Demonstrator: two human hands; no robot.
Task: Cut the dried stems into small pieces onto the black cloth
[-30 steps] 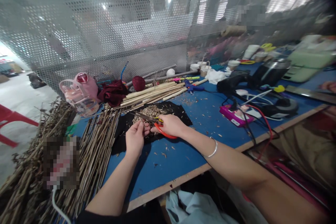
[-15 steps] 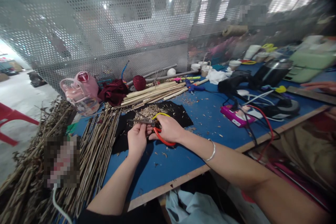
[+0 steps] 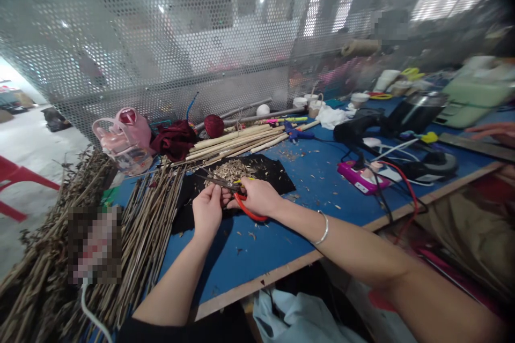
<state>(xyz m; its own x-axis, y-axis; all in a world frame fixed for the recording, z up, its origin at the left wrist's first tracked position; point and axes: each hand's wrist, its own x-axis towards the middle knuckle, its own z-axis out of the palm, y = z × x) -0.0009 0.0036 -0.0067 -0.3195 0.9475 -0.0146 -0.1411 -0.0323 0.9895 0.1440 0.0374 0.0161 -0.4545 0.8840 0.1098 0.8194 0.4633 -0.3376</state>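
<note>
My right hand (image 3: 260, 198) grips a pair of scissors (image 3: 230, 185) with red and yellow handles. The dark blades point left and a little up, over the fingertips of my left hand (image 3: 206, 213). Those fingers are pinched together just below the blades, and whatever they hold is too small to make out. Behind the blades, a heap of pale, dry cut bits (image 3: 233, 169) lies on a black cloth (image 3: 279, 176), which is spread on the blue tabletop (image 3: 257, 257).
Bundles of thin dry stalks (image 3: 148, 225) lie at the left. Pale sticks (image 3: 241, 142), a dark red yarn ball (image 3: 214, 126), a pink bottle (image 3: 129, 139) and a blue glue gun (image 3: 296, 133) sit farther back. At right are a purple power strip (image 3: 362, 177) and another person's hand (image 3: 493, 131).
My left hand has shifted slightly left. The scissor blades now tilt more up to the left, and less of the yellow handle shows.
</note>
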